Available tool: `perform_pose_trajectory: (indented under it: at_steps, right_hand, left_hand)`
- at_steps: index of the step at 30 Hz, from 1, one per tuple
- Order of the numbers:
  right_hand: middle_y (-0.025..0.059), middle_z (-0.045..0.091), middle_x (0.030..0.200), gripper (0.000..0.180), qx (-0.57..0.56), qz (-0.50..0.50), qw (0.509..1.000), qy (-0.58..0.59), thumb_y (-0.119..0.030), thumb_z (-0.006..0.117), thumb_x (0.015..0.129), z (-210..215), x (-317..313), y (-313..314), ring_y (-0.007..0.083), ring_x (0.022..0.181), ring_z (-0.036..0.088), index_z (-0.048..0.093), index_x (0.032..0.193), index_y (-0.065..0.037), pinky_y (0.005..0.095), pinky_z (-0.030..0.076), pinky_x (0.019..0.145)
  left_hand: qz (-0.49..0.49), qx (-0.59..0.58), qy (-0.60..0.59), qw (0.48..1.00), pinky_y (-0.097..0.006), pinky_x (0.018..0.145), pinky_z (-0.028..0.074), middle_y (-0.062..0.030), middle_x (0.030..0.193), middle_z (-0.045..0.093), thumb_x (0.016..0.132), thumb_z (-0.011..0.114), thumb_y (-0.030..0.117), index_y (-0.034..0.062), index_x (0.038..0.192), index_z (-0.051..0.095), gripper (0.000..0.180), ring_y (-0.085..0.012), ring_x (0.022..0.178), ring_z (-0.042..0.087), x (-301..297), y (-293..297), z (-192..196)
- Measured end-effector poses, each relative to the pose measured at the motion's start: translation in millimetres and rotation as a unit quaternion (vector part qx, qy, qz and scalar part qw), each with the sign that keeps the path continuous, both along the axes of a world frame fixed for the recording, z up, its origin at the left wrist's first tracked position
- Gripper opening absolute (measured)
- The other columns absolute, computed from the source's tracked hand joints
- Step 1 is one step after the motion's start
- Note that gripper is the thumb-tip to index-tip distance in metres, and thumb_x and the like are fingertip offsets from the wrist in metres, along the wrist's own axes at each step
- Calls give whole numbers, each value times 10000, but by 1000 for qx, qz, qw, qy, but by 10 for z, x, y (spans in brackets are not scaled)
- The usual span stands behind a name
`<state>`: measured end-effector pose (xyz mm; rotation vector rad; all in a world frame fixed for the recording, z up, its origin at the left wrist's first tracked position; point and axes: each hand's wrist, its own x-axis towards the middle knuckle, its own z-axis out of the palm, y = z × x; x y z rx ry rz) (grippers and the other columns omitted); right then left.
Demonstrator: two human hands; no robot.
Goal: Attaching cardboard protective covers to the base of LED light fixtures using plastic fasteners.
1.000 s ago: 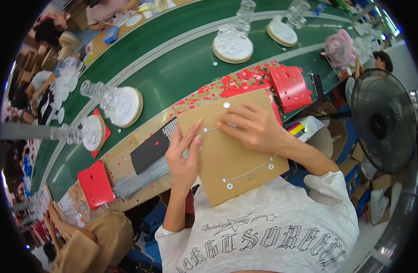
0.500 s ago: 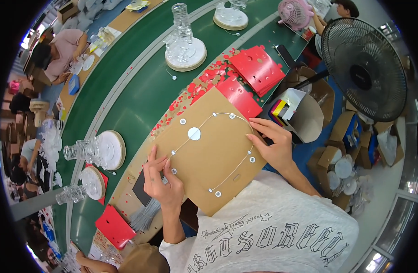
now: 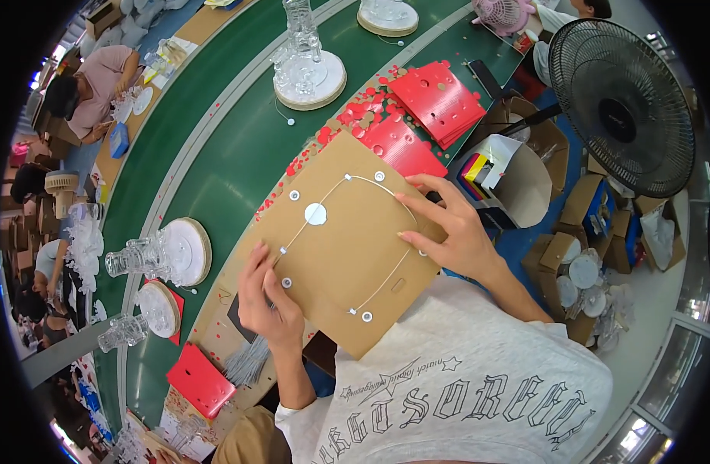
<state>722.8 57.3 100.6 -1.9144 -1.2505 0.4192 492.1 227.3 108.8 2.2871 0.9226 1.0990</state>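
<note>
Shirt (image 3: 486, 325): pale heathered grey, short sleeves (image 3: 301, 424). Chest print: large dark-outlined gothic lettering (image 3: 455, 408) in an arc, smaller script above, outlined stars (image 3: 452, 364). Left hand (image 3: 271, 309), right hand (image 3: 457, 228): bare.

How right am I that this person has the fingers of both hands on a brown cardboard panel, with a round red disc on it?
One thing is off: the disc is white, not red. The head view shows it on the brown cardboard panel, with the left fingers and right fingers on the panel, as you say.
</note>
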Motion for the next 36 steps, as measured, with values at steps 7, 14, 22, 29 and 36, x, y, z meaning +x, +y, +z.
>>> perform_pose_trajectory:
  at_steps: [7,14,22,29,36]
  right_hand:
    - [137,541,1465,545,-32,31,993,113,-79,819,767,122,95,149,303,1284,580,682,1293,-51,419,473,1072]
    - [113,571,1450,511,-17,17,994,111,-46,807,745,54,63,236,313,1300,563,713,1247,-51,415,458,1083]
    - [122,594,1395,518,-22,46,998,-30,-76,820,712,166,-1,301,337,1254,558,728,1222,-57,444,450,1069]
    - [112,515,1487,744,152,411,868,-233,-490,776,814,8,14,1459,320,1283,559,549,1461,-201,540,437,1037]
    - [218,563,1369,656,0,318,926,-205,-505,582,966,-271,-182,1679,429,1043,643,460,1502,-148,528,525,899]
  left_hand:
    - [-12,22,44,999,-380,742,612,-206,880,721,965,544,-74,-93,860,630,137,-379,917,758,61,71,-47]
    - [-40,72,5,997,-361,675,618,-211,857,721,977,544,-55,-102,841,610,158,-338,830,763,62,96,-96]
    - [-63,98,-32,993,-349,667,615,-211,871,726,946,570,-60,-87,849,629,116,-314,770,749,-14,182,-155]
    - [-86,207,31,974,-421,783,603,-200,1068,680,961,566,-4,-48,973,651,97,-363,962,719,-138,117,-21]
    - [59,-10,145,988,-465,959,441,-223,1205,553,873,711,96,-40,1325,545,500,-377,1113,539,-117,-332,429]
